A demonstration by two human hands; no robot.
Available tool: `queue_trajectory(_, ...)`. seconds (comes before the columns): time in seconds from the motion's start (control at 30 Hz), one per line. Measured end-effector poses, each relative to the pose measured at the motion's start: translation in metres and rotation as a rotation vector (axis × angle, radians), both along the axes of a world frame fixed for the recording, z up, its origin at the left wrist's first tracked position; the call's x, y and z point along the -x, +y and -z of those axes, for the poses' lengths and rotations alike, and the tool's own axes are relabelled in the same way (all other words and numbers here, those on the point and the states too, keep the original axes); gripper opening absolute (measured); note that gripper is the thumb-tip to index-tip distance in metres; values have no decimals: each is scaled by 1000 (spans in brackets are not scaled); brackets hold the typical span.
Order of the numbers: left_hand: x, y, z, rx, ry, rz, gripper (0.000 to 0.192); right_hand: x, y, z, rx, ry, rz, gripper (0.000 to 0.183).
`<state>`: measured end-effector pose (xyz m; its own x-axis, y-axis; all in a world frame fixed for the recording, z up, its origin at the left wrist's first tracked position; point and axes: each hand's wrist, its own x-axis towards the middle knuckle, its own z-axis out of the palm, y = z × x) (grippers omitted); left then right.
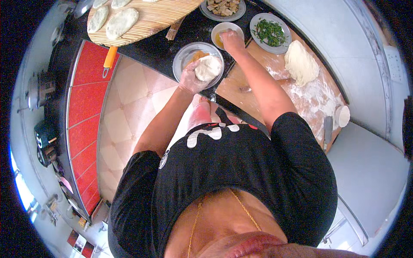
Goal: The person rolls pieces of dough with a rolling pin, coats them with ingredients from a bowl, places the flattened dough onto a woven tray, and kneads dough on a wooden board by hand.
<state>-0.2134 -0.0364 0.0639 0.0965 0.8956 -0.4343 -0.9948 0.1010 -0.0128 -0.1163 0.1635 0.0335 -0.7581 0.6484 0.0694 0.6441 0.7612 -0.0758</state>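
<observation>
My left hand (192, 79) holds a round, flattened piece of pale dough (208, 68), its fingers and palm dusted with flour. The dough is above a metal bowl (180, 53) with some orange-brown filling (197, 56) in it. Over a small white bowl (239, 28) reaches my right hand (233, 41), with its fingertips down at the yellow liquid (219, 39). Those fingers are bunched together; whether anything is pinched between them is hidden.
A plate of chopped greens (270, 33) and a plate of cut pale pieces (223, 7) stand behind. On the floured wooden board (258, 96) are a dough lump (300, 63), a knife (327, 129) and a white cup (342, 116). Flat dough rounds (122, 23) lie on a slatted tray (161, 19).
</observation>
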Motion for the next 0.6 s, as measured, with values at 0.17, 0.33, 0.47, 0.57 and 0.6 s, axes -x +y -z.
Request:
queue_trajectory(0.17,4,1,5,53,15,-3,45,-4,-2,-8,-36,81,18,20)
queue_trajectory(0.33,0,3,10,28,57,-22,47,-6,5,-14,52,197,141,18)
queue_trajectory(0.47,6,7,22,2,30,-60,46,-15,12,-19,332,478,251,25)
queue_trajectory(0.57,-3,19,5,149,105,-116,45,-24,13,-27,717,734,367,29)
queue_trajectory(0.6,-3,22,-1,147,103,-115,45,-27,9,-35,981,897,441,30)
